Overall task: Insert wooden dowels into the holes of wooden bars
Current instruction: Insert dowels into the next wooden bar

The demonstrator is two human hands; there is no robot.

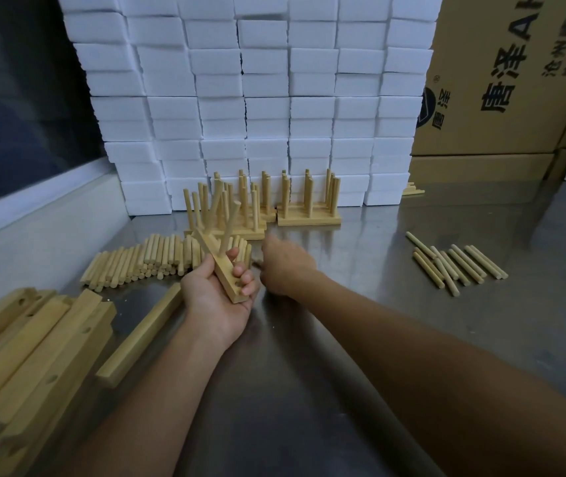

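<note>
Steel table (pixel 360 339), left hand (pixel 218 294) gripping dowelled bar (pixel 221 266), right hand (pixel 286 266) grip unclear

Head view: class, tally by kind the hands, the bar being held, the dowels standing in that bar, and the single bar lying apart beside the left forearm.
hands: 2 (left hand, right hand)
held bar: 1
dowels in it: 2
lone bar: 1
Total: 6

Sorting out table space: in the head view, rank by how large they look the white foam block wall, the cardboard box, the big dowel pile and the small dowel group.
1. white foam block wall
2. cardboard box, cropped, so unsure
3. big dowel pile
4. small dowel group
</note>
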